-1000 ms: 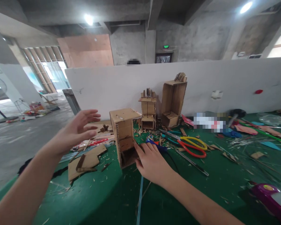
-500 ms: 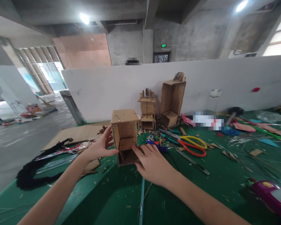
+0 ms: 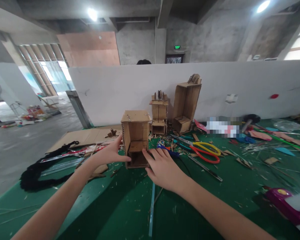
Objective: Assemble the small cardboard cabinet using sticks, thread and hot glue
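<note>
A small cardboard cabinet model stands upright on the green table, its open front facing me with a shelf inside. My left hand presses against its lower left side, thumb at the base. My right hand lies on the table with fingertips touching the cabinet's lower right edge. Both hands bracket the model's base between them.
Two more cardboard models stand against the white partition. Red-and-yellow scissors, a knife, scraps and sticks lie right. Flat cardboard and a black cord lie left. A purple tool sits near right.
My left hand came down from the air onto the cabinet's left side. The cabinet was turned so its open front faces me and stands a little farther away.
</note>
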A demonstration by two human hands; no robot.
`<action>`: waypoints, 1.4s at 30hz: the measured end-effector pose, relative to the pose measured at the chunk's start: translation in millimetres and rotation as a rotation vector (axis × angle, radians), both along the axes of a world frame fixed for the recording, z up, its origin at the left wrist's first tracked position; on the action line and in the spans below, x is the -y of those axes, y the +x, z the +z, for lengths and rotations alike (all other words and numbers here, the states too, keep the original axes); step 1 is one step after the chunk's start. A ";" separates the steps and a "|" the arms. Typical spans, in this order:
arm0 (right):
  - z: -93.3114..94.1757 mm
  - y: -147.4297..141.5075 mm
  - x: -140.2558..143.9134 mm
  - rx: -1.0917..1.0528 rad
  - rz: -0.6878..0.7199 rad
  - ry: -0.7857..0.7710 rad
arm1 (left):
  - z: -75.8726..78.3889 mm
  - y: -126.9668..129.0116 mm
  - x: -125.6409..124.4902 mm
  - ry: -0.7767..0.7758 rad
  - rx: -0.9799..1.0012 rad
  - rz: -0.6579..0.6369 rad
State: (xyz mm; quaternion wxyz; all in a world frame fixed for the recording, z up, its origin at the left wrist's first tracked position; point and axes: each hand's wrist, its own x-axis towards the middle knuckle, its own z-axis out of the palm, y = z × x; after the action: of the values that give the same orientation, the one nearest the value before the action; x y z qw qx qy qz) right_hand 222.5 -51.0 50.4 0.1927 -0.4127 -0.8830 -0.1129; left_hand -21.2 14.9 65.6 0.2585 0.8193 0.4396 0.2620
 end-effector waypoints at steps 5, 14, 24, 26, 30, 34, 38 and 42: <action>-0.8 2.2 -1.2 0.017 -0.009 0.018 | -1.9 -7.3 0.1 0.100 -0.148 0.039; 0.4 3.3 -1.7 0.025 -0.026 0.024 | 1.5 -61.2 -20.0 0.109 -0.702 0.245; 48.0 33.4 -9.2 0.260 -0.263 -0.274 | -27.1 -21.5 -12.6 0.262 -0.744 0.338; 47.8 46.8 -14.0 0.318 -0.294 -0.340 | -22.6 -21.2 -11.4 0.266 -0.740 0.343; 38.4 61.5 -21.8 0.380 -0.354 -0.401 | -17.0 -18.6 -10.7 0.281 -0.732 0.379; 38.1 60.8 -22.3 0.387 -0.335 -0.455 | -15.4 -27.2 -12.9 0.301 -0.741 0.509; 47.7 59.4 -18.3 0.378 -0.293 -0.480 | -2.3 -61.9 -5.9 0.310 -0.725 0.781; 55.0 60.3 -15.3 0.373 -0.282 -0.485 | 16.4 -117.2 13.9 0.245 -0.700 1.051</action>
State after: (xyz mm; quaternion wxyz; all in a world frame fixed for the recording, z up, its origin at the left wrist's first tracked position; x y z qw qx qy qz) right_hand 282.8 -35.7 105.4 -0.0934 -0.5368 -0.8385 0.0012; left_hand -138.4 1.0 82.0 -0.1587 0.5554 0.8076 0.1190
